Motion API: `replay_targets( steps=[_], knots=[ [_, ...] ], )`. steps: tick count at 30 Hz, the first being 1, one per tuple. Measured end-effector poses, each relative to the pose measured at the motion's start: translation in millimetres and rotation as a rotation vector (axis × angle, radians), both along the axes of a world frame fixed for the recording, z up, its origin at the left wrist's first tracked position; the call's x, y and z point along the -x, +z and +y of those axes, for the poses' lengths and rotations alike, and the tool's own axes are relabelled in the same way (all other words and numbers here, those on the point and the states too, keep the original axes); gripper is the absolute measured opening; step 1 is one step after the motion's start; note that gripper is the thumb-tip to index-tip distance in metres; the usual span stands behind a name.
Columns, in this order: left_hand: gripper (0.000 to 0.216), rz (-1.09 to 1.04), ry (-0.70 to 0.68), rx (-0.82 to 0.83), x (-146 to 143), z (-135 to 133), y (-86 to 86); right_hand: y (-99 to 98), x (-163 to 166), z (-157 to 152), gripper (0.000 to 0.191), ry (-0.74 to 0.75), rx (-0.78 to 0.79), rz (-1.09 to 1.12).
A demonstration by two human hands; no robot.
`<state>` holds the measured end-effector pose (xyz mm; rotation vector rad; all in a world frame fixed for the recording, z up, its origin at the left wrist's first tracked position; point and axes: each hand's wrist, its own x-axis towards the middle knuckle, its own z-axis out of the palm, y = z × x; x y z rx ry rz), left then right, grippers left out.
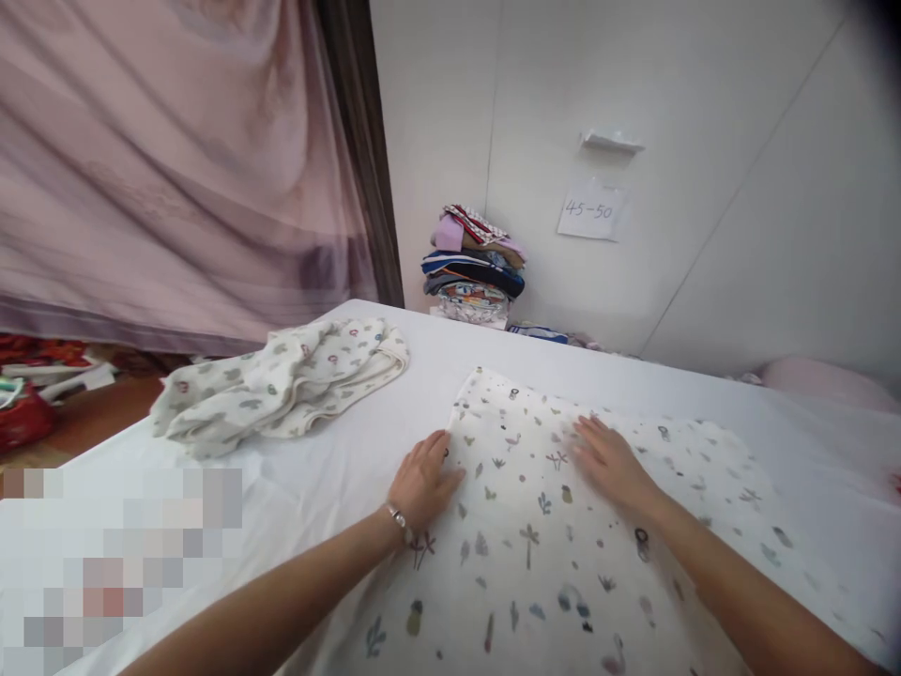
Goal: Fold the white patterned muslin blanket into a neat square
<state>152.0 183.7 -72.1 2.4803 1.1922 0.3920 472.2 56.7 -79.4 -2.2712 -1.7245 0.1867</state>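
A white cloth (521, 563) printed with small palm trees, pineapples and cacti lies spread over the white-covered table in front of me. My left hand (425, 479), with a bracelet at its wrist, rests flat on the cloth's left edge, fingers extended. Further right, my right hand (611, 462) lies on the upper part of the same cloth, its fingers stretched out and slightly blurred. Neither hand grips anything. The near end of the cloth runs out of view at the bottom.
A crumpled patterned cloth (282, 385) lies at the table's far left. Behind the table stands a stack of folded fabrics (473, 268) against the wall. A paper sign (592, 212) reads 45-50. A pink curtain (175, 169) hangs at left. The lower left corner is pixelated.
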Motion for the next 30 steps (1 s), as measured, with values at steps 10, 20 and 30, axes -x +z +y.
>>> replay_targets(
  steps=[10,20,30],
  knots=[
    [0.045,-0.009,0.316,0.394,4,-9,2.7,14.6,44,203,0.061,0.0,0.155,0.216],
    [0.041,-0.077,0.281,0.406,7,-9,-1.1,20.0,57,248,0.041,0.158,0.258,0.237],
    [0.04,-0.054,0.277,0.418,7,-11,1.9,8.9,58,256,0.035,-0.091,-0.113,0.064]
  ],
)
